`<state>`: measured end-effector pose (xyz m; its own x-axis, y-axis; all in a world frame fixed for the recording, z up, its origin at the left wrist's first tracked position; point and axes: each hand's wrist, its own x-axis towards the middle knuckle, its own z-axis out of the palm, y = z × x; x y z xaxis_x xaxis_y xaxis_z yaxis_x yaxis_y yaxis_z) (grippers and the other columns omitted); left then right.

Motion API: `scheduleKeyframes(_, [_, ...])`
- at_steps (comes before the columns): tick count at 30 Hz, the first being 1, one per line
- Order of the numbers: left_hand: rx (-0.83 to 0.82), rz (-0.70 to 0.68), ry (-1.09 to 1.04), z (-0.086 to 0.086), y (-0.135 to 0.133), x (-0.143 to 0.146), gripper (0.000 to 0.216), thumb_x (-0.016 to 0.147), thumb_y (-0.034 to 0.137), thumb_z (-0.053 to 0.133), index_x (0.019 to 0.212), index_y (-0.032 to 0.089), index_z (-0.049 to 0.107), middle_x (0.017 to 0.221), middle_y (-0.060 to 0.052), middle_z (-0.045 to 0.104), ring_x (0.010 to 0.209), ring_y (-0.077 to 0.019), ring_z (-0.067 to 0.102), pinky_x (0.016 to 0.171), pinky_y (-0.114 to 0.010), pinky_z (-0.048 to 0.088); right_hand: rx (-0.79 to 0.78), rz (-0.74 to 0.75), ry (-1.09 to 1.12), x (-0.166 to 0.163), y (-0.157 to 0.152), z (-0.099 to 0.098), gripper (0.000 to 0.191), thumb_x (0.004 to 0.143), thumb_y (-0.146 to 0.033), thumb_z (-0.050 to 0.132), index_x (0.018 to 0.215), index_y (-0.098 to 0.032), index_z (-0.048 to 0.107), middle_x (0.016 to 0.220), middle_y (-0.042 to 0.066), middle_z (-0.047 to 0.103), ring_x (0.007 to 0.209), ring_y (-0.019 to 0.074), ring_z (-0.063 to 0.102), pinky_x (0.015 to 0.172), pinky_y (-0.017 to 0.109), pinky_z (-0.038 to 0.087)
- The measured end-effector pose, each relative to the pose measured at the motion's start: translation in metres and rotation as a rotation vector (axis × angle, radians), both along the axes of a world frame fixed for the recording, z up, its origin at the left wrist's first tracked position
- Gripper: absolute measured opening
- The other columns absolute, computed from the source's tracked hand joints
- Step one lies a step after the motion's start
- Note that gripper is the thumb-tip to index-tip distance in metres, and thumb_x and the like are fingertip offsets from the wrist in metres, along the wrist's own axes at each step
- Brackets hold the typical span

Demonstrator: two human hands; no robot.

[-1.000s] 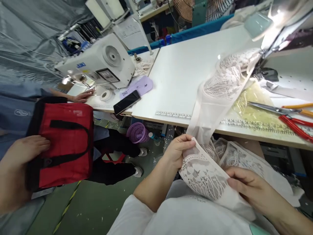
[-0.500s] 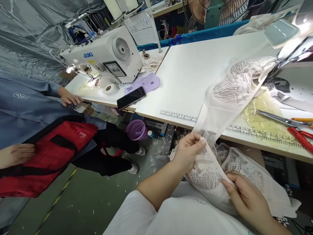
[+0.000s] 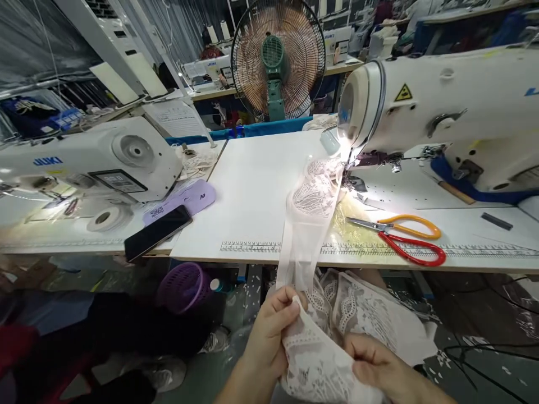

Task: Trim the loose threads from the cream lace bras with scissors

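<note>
A white lace bra piece (image 3: 314, 359) hangs below the table edge, held between both hands. My left hand (image 3: 269, 331) pinches its upper edge between thumb and fingers. My right hand (image 3: 373, 362) grips the same edge lower down and to the right. From there a sheer white band runs up over the table edge to a lace cup (image 3: 314, 196), which lies by the needle area of the sewing machine (image 3: 421, 106). More white lace pieces (image 3: 370, 308) lie behind my hands, over my lap.
Scissors (image 3: 396, 233) with orange and red handles lie on the table (image 3: 252, 185) right of the lace. At left are a phone (image 3: 158, 233), a purple card (image 3: 189, 196), a tape roll (image 3: 108, 219) and another sewing machine (image 3: 96, 160). A fan (image 3: 275, 62) stands behind; a person's legs (image 3: 113, 336) show lower left.
The view has swung right, bringing the right-hand sewing machine and fan into full view. Both hands keep their hold on the lace. The person at left is now mostly out of frame.
</note>
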<state>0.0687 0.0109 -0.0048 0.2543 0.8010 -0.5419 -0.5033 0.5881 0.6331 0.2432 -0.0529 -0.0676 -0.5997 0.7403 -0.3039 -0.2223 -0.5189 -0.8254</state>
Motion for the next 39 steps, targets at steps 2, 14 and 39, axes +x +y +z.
scheduleKeyframes(2, [-0.061,0.008,0.028,-0.002,0.002,0.002,0.034,0.049,0.027,0.083,0.056,0.014,0.052,0.052,0.004,0.049,0.044,-0.0052,0.038,0.046,-0.018,0.03,-0.034,-0.01,0.028,0.0,0.0,-0.006,0.059,0.064,-0.075,0.06,0.067,-0.021,0.038,0.061,-0.006,0.031,0.054,0.0082,0.023,0.051,0.022,0.018])
scheduleKeyframes(14, [0.141,0.047,0.234,-0.01,0.011,0.005,0.023,0.055,0.024,0.077,0.056,0.014,0.056,0.058,0.003,0.05,0.052,-0.007,0.041,0.052,-0.019,0.031,0.153,-0.077,-0.241,0.018,0.007,-0.012,0.046,0.081,-0.064,0.05,0.069,-0.02,0.044,0.066,-0.004,0.037,0.062,0.0125,0.032,0.058,0.025,0.028])
scheduleKeyframes(39, [0.435,-0.126,0.316,-0.014,-0.001,-0.005,0.023,0.067,0.031,0.07,0.063,0.015,0.053,0.056,0.004,0.046,0.051,-0.0054,0.038,0.049,-0.021,0.029,0.763,-0.152,-0.724,0.028,-0.018,-0.002,0.016,0.092,-0.033,0.045,0.083,-0.025,0.056,0.075,0.001,0.061,0.069,0.0177,0.061,0.059,0.026,0.049])
